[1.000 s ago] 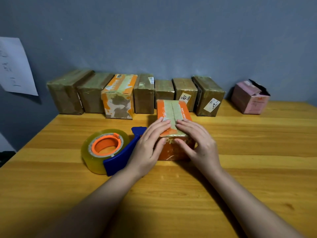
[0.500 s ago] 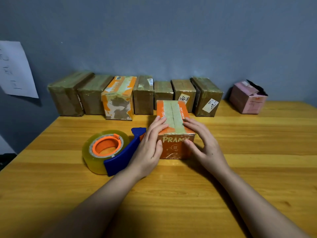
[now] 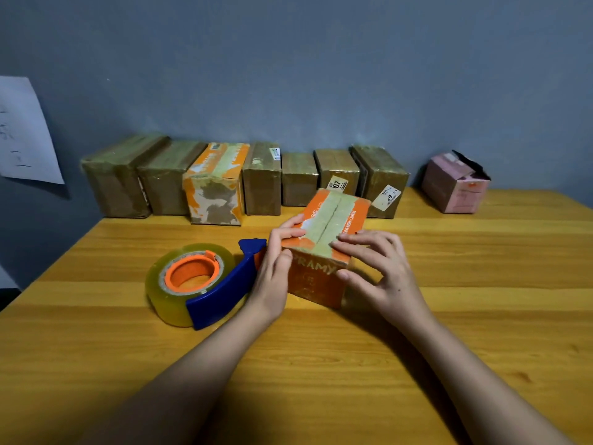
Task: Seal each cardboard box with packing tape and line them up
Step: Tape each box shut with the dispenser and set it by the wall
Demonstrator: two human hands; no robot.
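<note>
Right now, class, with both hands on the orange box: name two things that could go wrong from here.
1. The left hand works right beside the tape dispenser; turning the orange box could knock the dispenser aside.
2. The pink box stands apart at the right with a flap raised; it looks unsealed and could get overlooked, leaving the row of boxes incomplete.
</note>
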